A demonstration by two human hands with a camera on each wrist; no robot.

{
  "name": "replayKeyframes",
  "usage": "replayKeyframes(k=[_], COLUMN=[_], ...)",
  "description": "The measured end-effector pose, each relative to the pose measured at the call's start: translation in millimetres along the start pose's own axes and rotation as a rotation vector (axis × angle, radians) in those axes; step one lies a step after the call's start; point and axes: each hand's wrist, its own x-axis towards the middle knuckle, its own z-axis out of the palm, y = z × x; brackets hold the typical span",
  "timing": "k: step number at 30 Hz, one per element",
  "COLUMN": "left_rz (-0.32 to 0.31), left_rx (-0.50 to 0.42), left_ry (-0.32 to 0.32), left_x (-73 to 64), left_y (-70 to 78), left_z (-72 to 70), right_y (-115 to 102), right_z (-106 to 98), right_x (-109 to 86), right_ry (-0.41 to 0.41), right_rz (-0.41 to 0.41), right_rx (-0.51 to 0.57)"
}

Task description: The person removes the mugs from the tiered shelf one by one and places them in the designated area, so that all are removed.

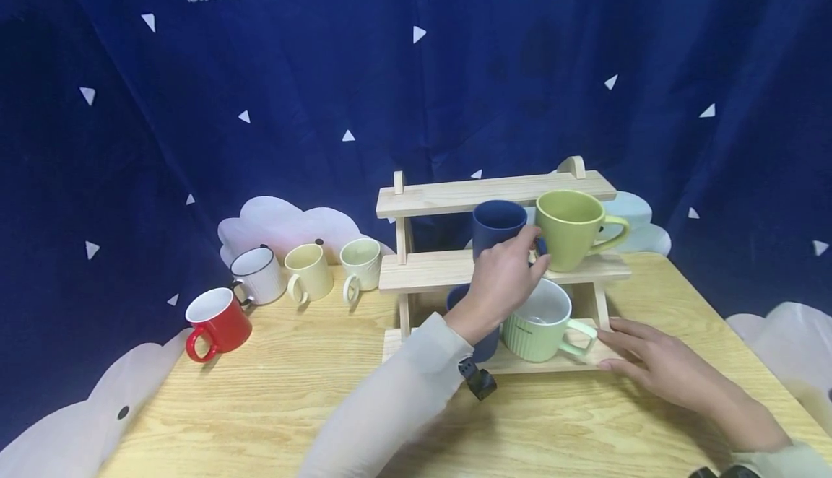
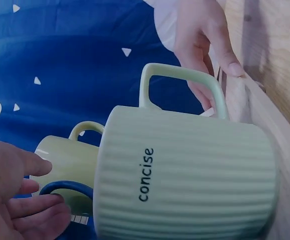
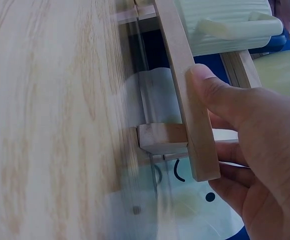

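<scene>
My left hand [image 1: 503, 279] is at the dark blue mug [image 1: 497, 225] on the rack's middle shelf. In the left wrist view, its thumb and fingers stand apart around the mug's blue handle [image 2: 67, 186], not closed on it. A yellow-green mug [image 1: 568, 229] stands just right of it. On the bottom shelf are a ribbed pale green mug [image 1: 536, 326] marked "concise" and another blue mug [image 1: 486, 348], partly hidden by my left wrist. My right hand [image 1: 669, 362] holds the right end of the wooden rack's bottom shelf [image 3: 197, 130], thumb on one side, fingers on the other.
On the wooden table [image 1: 286, 406] at the left stand a red mug [image 1: 227, 323], a white mug with a dark rim [image 1: 260, 279], a pale yellow mug [image 1: 312, 276] and a cream mug [image 1: 364, 265]. A blue curtain [image 1: 312, 66] hangs behind the rack's top shelf [image 1: 487, 193].
</scene>
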Motion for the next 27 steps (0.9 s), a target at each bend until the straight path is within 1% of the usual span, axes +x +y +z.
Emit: replayKeyframes(k=[2,5,7,10,13,17,20,27], left_rz=[0.013,0.017,0.017,0.019,0.017,-0.023,-0.059,-0.107], left_rx=[0.025,0.058,0.068,0.059,0.018,-0.058,-0.098,-0.195], left_ry=[-0.003,-0.021,-0.024,-0.016,0.007,0.03,0.028,0.019], left_x=[2.6,5.2,5.7,4.1,0.3,-5.5,-9.1,-19.1], left_y=[1.4,2.5,1.8,-1.2,-5.6,-12.6,-18.3,-29.5], left_z=[1.1,1.9,1.8,-0.8,-5.2,-11.0,-14.3,-19.9], right_y=[-1,-2,-2,-2,-2,0,0,-1], right_z=[0,0,0,0,0,-1,-1,0], right_x=[0.0,-0.1,-0.1,0.4,1.7,2.9,2.2,-0.6], right_ry=[0.004,0.003,-0.001,-0.004,0.001,0.01,0.011,0.0], right_rz=[-0.001,0.001,0.004,0.003,-0.004,-0.012,-0.008,0.009], right_rx=[-0.004,-0.009,-0.007,-0.005,-0.007,-0.013,-0.012,-0.003])
